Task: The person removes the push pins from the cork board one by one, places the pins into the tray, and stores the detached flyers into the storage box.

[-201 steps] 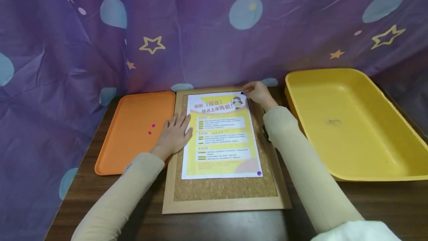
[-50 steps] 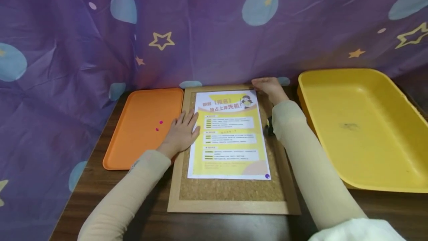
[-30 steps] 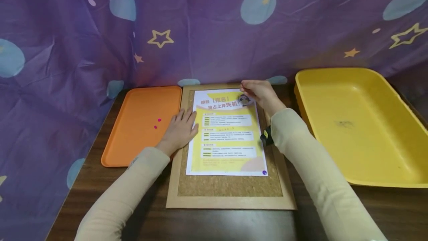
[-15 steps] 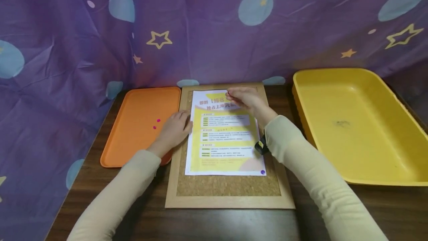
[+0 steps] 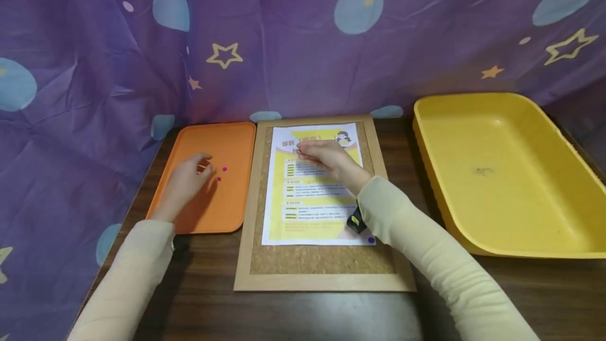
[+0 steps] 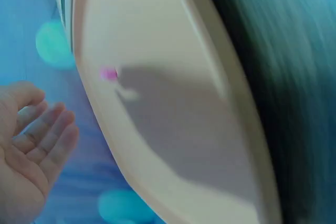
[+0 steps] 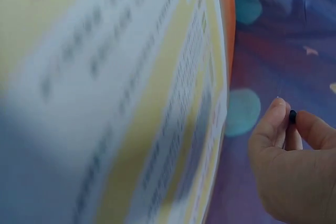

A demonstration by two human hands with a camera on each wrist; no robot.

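My right hand (image 5: 331, 159) pinches a small dark thumbtack (image 7: 292, 116) between thumb and fingers, above the upper part of a printed yellow poster (image 5: 303, 233). The poster lies on a wood-framed cork board (image 5: 326, 264). A purple thumbtack (image 5: 371, 240) sits in its lower right corner; no tack shows at the upper right one. Over the orange tray (image 5: 213, 138) hovers my left hand (image 5: 184, 186), fingers loosely bent and holding nothing. Just right of its fingertips, two small pink tacks (image 5: 224, 169) lie in the tray.
A deep yellow bin (image 5: 483, 209) stands right of the board on the dark wooden table (image 5: 284, 317). Behind everything hangs a purple curtain (image 5: 293, 67) with stars and blue dots. A black band with a small device (image 5: 356, 221) is on the right wrist.
My right hand has taken the dark tack from the poster's upper right corner and moved left and nearer with it. My left hand has left the board's left edge for the orange tray.
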